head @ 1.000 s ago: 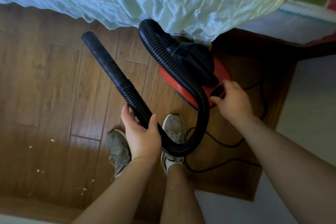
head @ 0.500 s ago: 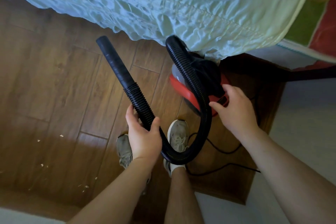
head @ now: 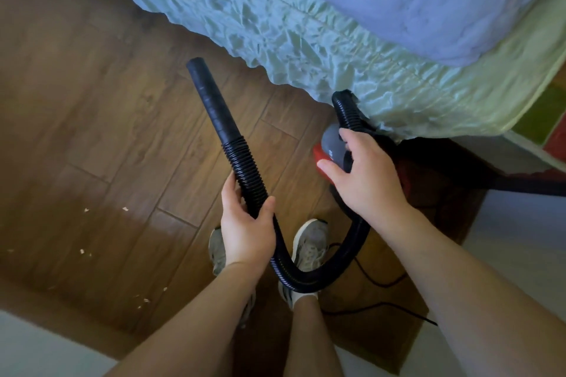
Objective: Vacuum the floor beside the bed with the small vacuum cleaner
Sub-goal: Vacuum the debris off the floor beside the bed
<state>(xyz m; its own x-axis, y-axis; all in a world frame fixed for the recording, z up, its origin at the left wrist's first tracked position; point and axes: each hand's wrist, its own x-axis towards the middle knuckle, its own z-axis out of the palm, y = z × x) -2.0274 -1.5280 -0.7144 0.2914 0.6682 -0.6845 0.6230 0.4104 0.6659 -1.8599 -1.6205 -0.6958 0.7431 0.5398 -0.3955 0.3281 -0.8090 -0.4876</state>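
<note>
Two grips: your left hand (head: 246, 232) curls round the ribbed hose (head: 245, 168); your right hand (head: 367, 180) clasps the vacuum cleaner (head: 330, 144).

Bare forearms (head: 196, 315); grey trainers (head: 309, 242)
Lace-up, pale-soled, scuffed; white ankle sock (head: 303, 295) on the right foot; bare shin above

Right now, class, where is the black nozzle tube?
In the head view, the nozzle tube is left of centre over the wooden floor, near the bed skirt, above the left hand gripping the hose.
</note>
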